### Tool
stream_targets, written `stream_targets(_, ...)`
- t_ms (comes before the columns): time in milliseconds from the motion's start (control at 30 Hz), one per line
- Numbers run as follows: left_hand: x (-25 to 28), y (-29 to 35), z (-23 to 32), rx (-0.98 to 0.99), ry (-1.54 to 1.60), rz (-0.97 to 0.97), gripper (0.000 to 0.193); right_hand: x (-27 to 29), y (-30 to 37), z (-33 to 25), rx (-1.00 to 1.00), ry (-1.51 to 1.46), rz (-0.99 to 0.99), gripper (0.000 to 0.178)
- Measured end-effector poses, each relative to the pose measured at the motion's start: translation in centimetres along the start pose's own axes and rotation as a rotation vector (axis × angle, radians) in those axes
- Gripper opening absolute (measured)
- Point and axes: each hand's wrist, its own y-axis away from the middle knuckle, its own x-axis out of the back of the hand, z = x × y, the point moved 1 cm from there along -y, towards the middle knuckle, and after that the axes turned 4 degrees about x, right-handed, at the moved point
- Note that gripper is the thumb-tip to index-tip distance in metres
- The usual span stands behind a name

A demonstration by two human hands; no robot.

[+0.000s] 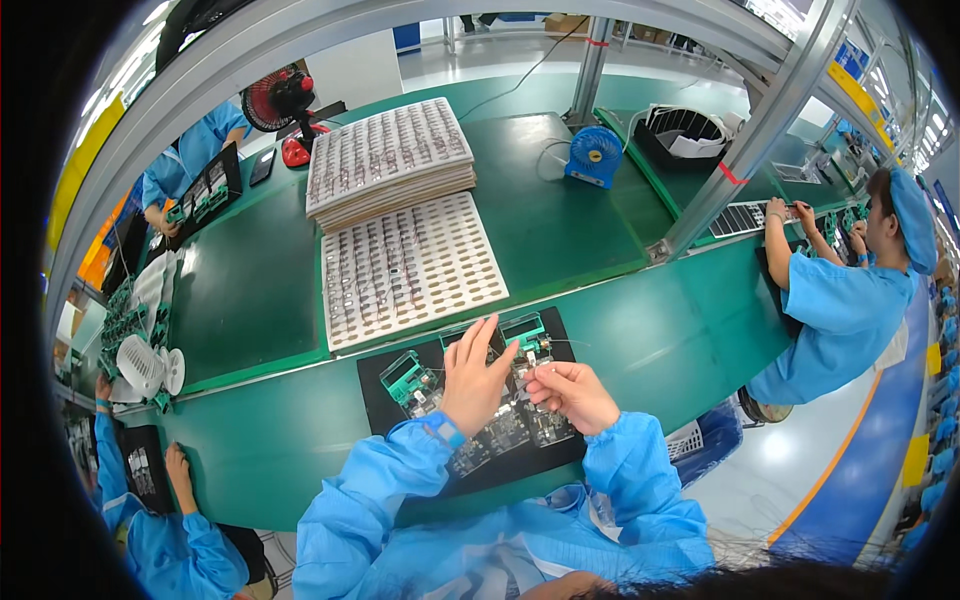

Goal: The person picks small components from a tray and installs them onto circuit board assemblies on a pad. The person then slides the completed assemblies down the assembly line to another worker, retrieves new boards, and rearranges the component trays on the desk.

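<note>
My left hand hovers over the middle circuit boards with its fingers stretched and the thumb apart; nothing shows in its grasp. Close beside it, my right hand is closed in a pinch at the right-hand board. Whatever lies between those fingertips is too small to make out. Several circuit boards rest on a black mat, some joined to green frames. One green frame sits left of my left hand, and another green frame is just beyond my fingers. My hands hide parts of the boards.
Beyond the mat lies a white tray of small parts, partly filled, near a stack of similar trays. A blue fan stands behind right, a red-and-black fan behind left. Co-workers sit left and right; a metal post rises at right.
</note>
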Motion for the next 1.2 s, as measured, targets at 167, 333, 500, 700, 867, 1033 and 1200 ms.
stream_targets(167, 3.2, 2.8, 0.1, 0.259, 0.770, -0.097, 0.035, -2.1, 0.8, 0.0, 0.055, -0.022, 0.049, 0.022)
stream_targets(333, 4.0, 4.9, -0.3, 0.547, 1.061, -0.106, 0.024, -4.5, 0.2, 1.2, 0.072, -0.011, 0.030, 0.022)
stream_targets(500, 4.2, 4.2, -3.6, 0.489, 0.860, 0.083, 0.016, -6.9, -0.7, 2.2, 0.373, 0.457, 0.085, 0.018)
stream_targets(700, 3.0, 2.3, -5.7, 0.338, 0.500, 0.161, 0.012, -8.7, -3.0, 2.9, 0.722, 1.011, 0.145, 0.013)
stream_targets(867, 2.2, 2.0, -5.6, 0.252, 0.389, 0.198, 0.009, -8.5, -3.8, 3.1, 0.717, 1.107, 0.148, 0.013)
stream_targets(1033, 2.1, 1.8, -5.2, 0.191, 0.316, 0.205, 0.010, -8.0, -3.9, 3.2, 0.695, 1.092, 0.167, 0.014)
stream_targets(1200, 2.5, 2.1, -5.2, 0.177, 0.260, 0.140, 0.015, -7.8, -3.7, 2.6, 0.599, 1.058, 0.141, 0.018)
